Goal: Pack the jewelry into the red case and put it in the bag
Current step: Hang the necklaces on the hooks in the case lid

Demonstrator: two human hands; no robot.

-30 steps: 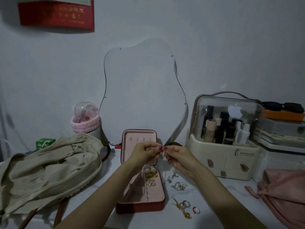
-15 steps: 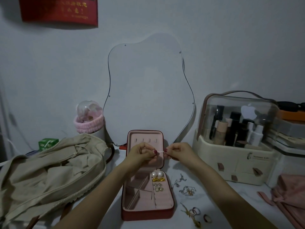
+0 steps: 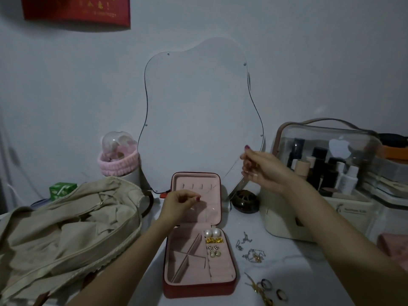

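The red case (image 3: 198,289) lies open on the table with its pink-lined lid (image 3: 212,180) upright. Several earrings (image 3: 213,241) sit in its right compartment. A thin chain necklace (image 3: 229,171) stretches taut between my hands. My left hand (image 3: 178,203) pinches one end in front of the lid. My right hand (image 3: 262,168) holds the other end up and to the right. Loose silver and gold pieces (image 3: 251,250) and rings (image 3: 271,290) lie right of the case. The beige bag (image 3: 66,228) slumps at the left.
A wavy mirror (image 3: 198,111) leans on the wall behind the case. A clear-lidded cosmetics box (image 3: 320,173) stands at the right, a dark hair clip (image 3: 245,200) beside it. A pink-banded jar (image 3: 119,157) and a green carton (image 3: 61,191) stand behind the bag.
My hands were together in front of the lid. My right hand has since pulled up and to the right, stretching the chain out, while my left stays by the lid.
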